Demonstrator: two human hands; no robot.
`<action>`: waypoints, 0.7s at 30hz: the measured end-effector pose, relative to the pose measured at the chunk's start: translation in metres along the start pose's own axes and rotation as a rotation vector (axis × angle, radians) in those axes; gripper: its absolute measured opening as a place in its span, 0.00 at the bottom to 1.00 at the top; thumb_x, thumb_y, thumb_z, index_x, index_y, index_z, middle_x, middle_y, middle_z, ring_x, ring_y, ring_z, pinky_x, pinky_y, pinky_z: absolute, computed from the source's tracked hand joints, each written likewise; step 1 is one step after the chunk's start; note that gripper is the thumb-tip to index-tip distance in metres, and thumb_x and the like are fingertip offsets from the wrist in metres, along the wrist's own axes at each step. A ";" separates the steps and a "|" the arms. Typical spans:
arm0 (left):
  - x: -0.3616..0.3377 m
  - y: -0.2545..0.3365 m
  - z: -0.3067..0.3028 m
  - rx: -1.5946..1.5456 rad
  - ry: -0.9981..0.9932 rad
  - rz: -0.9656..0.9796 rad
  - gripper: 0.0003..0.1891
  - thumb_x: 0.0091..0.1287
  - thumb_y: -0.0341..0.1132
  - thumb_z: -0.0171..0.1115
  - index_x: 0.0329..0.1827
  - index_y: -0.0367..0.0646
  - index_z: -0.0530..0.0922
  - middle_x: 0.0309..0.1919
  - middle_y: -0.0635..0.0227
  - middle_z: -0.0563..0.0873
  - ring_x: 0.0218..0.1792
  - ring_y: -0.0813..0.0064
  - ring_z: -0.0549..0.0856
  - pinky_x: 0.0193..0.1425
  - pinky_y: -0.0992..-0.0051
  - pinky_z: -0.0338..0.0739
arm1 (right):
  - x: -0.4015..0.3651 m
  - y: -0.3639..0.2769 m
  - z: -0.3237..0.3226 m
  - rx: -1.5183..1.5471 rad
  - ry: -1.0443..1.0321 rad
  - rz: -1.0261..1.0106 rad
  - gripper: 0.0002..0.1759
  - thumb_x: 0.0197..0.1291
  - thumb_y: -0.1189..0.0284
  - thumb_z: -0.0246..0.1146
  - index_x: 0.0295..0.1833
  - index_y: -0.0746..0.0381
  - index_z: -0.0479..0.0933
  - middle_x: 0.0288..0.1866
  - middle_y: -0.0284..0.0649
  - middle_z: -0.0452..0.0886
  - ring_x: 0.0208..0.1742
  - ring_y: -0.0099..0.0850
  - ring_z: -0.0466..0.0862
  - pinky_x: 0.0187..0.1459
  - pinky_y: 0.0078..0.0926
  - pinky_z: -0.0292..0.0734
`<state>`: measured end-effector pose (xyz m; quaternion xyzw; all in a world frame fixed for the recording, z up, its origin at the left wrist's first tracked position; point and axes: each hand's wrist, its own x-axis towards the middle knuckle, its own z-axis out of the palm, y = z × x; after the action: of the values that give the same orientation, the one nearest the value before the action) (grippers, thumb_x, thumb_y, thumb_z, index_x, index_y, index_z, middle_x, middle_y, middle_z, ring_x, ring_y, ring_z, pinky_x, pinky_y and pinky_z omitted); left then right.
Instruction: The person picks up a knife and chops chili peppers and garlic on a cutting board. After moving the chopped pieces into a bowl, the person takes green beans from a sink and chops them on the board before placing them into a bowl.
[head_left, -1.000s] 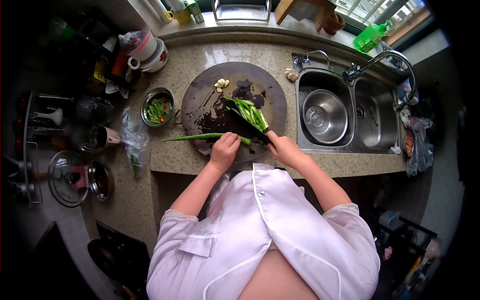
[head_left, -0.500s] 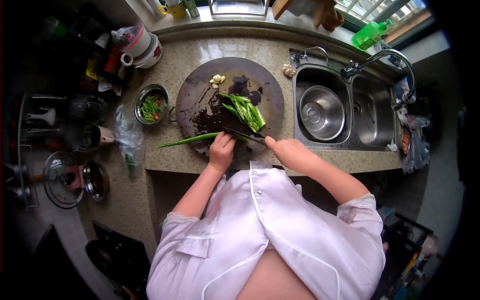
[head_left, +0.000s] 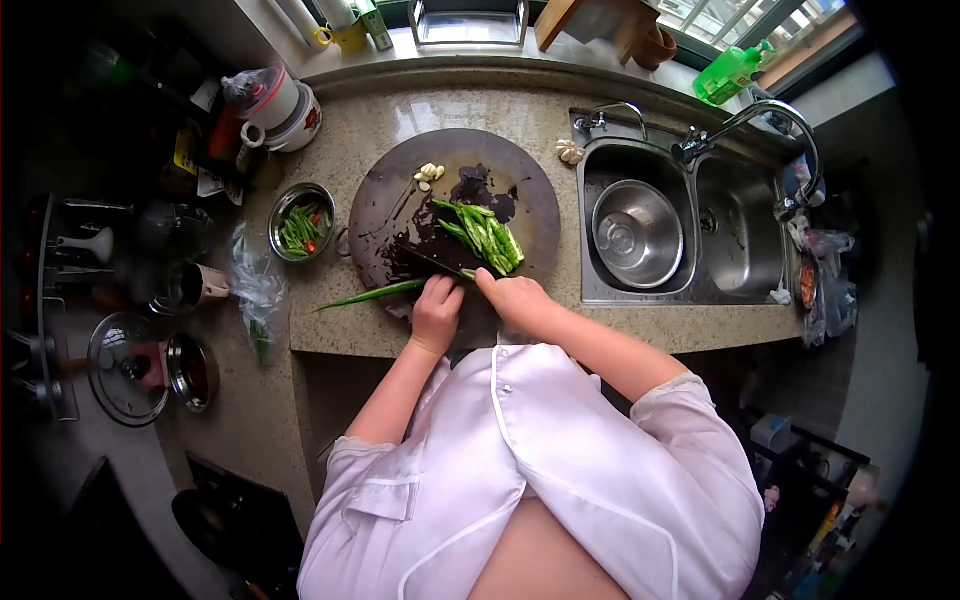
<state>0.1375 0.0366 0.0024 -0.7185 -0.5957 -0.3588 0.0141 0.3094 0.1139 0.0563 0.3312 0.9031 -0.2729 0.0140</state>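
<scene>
My left hand (head_left: 437, 313) presses with bent fingers on a long green pepper (head_left: 372, 295) at the near edge of the round dark cutting board (head_left: 385, 175). The pepper's thin end reaches past the board's left edge. Closed round a knife handle is my right hand (head_left: 515, 303), close to the left one. The dark knife blade (head_left: 432, 260) points up and left, just beyond my left fingers. Sliced green peppers (head_left: 482, 236) lie in a pile at the board's middle right. Peeled garlic cloves (head_left: 428, 173) rest near its far side.
A steel bowl of cut green and red peppers (head_left: 301, 224) and a plastic bag (head_left: 256, 285) are left of the board. On the right, a double sink (head_left: 690, 297) holds a steel basin (head_left: 637, 233). A garlic bulb (head_left: 570, 152) sits beside the sink.
My right hand and the knife have moved left, so the blade now reaches past my left fingers. The whole view has shifted slightly.
</scene>
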 end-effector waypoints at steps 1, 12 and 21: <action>0.004 0.001 -0.001 0.001 0.008 0.001 0.13 0.49 0.22 0.61 0.38 0.39 0.84 0.42 0.60 0.85 0.47 0.56 0.84 0.49 0.64 0.82 | -0.004 0.003 -0.004 -0.009 -0.056 0.045 0.17 0.59 0.76 0.58 0.52 0.63 0.62 0.33 0.53 0.84 0.37 0.54 0.85 0.36 0.51 0.79; -0.002 -0.009 -0.005 -0.035 0.046 -0.028 0.10 0.51 0.22 0.61 0.36 0.39 0.82 0.39 0.60 0.85 0.45 0.57 0.85 0.49 0.65 0.82 | -0.052 0.006 -0.057 0.062 -0.246 0.047 0.17 0.56 0.81 0.56 0.49 0.64 0.59 0.29 0.54 0.79 0.36 0.59 0.81 0.36 0.54 0.73; -0.002 -0.009 -0.004 -0.054 0.023 -0.057 0.08 0.51 0.22 0.62 0.34 0.41 0.82 0.36 0.62 0.83 0.40 0.57 0.84 0.43 0.64 0.81 | -0.009 -0.009 -0.011 -0.007 -0.120 0.003 0.15 0.62 0.77 0.53 0.53 0.65 0.61 0.34 0.54 0.84 0.38 0.54 0.86 0.38 0.48 0.81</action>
<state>0.1281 0.0359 0.0007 -0.6971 -0.6060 -0.3831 -0.0088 0.3129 0.1085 0.0716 0.3156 0.9012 -0.2890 0.0695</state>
